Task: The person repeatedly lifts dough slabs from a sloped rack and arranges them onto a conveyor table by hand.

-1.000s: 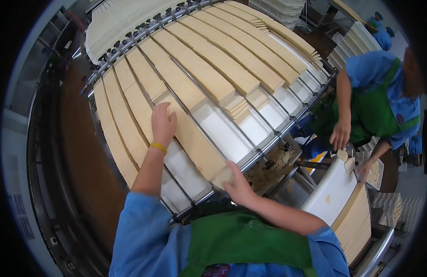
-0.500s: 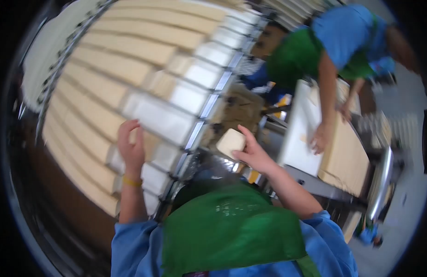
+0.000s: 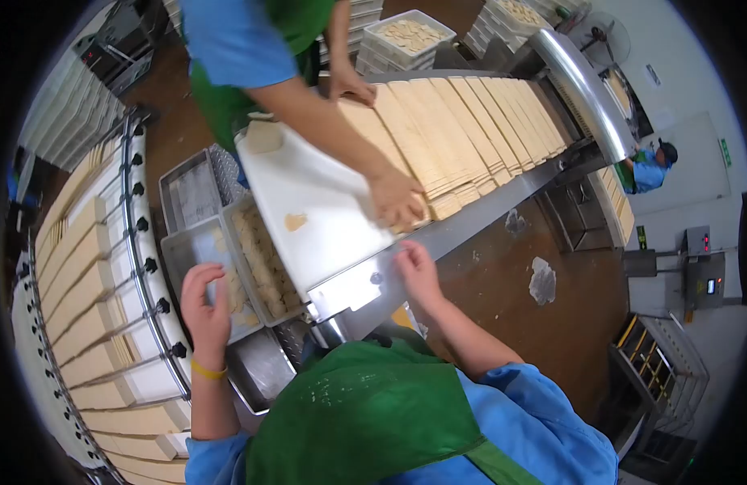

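My left hand [image 3: 205,307], with a yellow band at the wrist, is raised over the pale plastic bins [image 3: 179,283]. Its fingers are bent and apart from the thumb, with nothing between them. Beside the near metal edge of the conveyor [image 3: 349,295] is my right hand [image 3: 418,273], its fingers loosely curled and nothing visible in them. Rows of pale flat dough sheets [image 3: 446,133] lie overlapped on the conveyor. A co-worker's hand [image 3: 395,198] presses on the near end of these rows, and the other hand [image 3: 353,83] rests at their far side.
A dough scrap [image 3: 295,221] lies on the white belt. One bin holds dough pieces [image 3: 264,267]. At left stands a rack [image 3: 151,267] with long rows of stacked sheets. White crates [image 3: 410,36] are piled behind. A curved steel guard [image 3: 579,89] crosses the conveyor's far end.
My view has swung from the rack to the conveyor, and the rack is now at the left. The pale square piece that was in my right hand no longer shows.
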